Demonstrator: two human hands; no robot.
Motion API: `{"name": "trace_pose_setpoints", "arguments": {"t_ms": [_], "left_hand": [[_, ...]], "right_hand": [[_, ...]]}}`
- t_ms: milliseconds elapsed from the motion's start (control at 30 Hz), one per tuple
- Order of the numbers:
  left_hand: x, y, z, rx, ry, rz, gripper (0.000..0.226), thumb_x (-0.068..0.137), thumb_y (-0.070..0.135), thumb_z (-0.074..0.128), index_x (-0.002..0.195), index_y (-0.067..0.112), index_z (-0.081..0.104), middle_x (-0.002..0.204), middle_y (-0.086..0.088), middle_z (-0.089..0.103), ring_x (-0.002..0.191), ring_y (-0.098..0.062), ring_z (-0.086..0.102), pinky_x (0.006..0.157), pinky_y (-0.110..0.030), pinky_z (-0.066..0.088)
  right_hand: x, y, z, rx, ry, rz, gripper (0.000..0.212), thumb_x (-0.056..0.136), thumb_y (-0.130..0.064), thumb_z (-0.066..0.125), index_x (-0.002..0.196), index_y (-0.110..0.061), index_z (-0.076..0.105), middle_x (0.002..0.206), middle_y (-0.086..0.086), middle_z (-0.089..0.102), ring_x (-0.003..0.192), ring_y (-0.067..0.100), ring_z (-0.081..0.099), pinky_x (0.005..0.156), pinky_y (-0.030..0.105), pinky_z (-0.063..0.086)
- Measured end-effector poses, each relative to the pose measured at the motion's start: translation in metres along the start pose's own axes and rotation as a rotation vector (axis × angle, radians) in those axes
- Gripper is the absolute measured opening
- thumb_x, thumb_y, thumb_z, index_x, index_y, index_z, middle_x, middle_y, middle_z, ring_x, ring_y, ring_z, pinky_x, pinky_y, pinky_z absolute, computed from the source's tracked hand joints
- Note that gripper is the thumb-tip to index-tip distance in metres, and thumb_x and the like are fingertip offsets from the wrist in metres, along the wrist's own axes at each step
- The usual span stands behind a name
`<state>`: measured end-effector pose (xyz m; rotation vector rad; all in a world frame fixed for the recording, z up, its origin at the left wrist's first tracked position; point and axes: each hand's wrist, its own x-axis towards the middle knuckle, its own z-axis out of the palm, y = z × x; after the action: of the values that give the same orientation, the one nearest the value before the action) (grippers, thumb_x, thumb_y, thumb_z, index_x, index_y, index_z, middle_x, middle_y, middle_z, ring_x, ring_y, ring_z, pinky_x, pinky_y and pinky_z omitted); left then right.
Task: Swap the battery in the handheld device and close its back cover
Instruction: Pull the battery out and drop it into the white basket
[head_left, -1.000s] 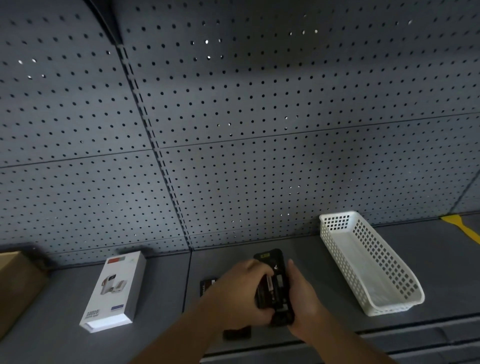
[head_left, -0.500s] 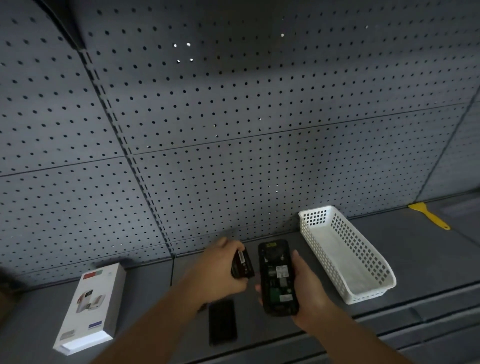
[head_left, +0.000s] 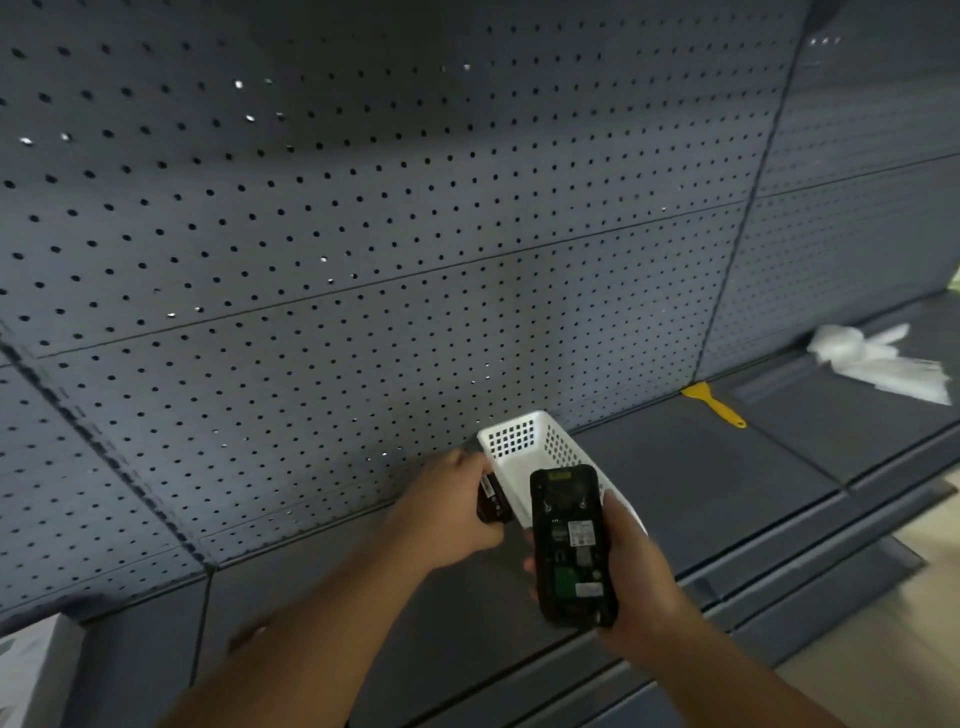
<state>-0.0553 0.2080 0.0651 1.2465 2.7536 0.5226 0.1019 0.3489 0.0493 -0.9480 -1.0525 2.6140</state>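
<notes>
While the right hand (head_left: 639, 582) is wrapped around the handheld device (head_left: 571, 545) from behind and the side, fingers curled onto its left edge and thumb along its right, the device is held upright above the shelf with its back toward the camera. Its back cover is off: the open bay shows a green board and small white labels, and no battery sits in it.

Just to the left, the left hand (head_left: 447, 514) is closed on the battery (head_left: 493, 500), a small dark block with a pale label strip, pinched between thumb and fingers beside the near end of the white basket (head_left: 511, 439). Battery and device are close but apart.

Judging by its look, the battery is a rigid, dense little slab with smooth faces, so it should be held by its long edges, with the contact end left free. The device seems stiff and moderately heavy; its rubbery-looking sides are the safe hold, and fingers should stay off the exposed board.

Farther out, a yellow scraper (head_left: 717, 405) lies on the grey shelf (head_left: 701, 478) at the foot of the pegboard (head_left: 363, 234), with crumpled clear plastic (head_left: 878, 358) beyond it. A white box corner (head_left: 31, 670) shows at lower left. The back cover cannot be made out.
</notes>
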Motion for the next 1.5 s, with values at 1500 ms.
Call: {"name": "trace_pose_setpoints", "arguments": {"t_ms": [1500], "left_hand": [[0.082,0.058,0.045,0.198,-0.1,-0.009,0.031,0.086,0.032,0.07,0.11,0.013,0.062,0.11,-0.006,0.062,0.099,-0.025,0.061,0.078,-0.039,0.055]], "right_hand": [[0.008,-0.042,-0.044,0.027,0.05,0.034,0.075,0.106,-0.062,0.029,0.103,-0.015,0.087,0.117,0.027,0.078,0.094,0.039,0.07,0.099,0.059,0.054]]}}
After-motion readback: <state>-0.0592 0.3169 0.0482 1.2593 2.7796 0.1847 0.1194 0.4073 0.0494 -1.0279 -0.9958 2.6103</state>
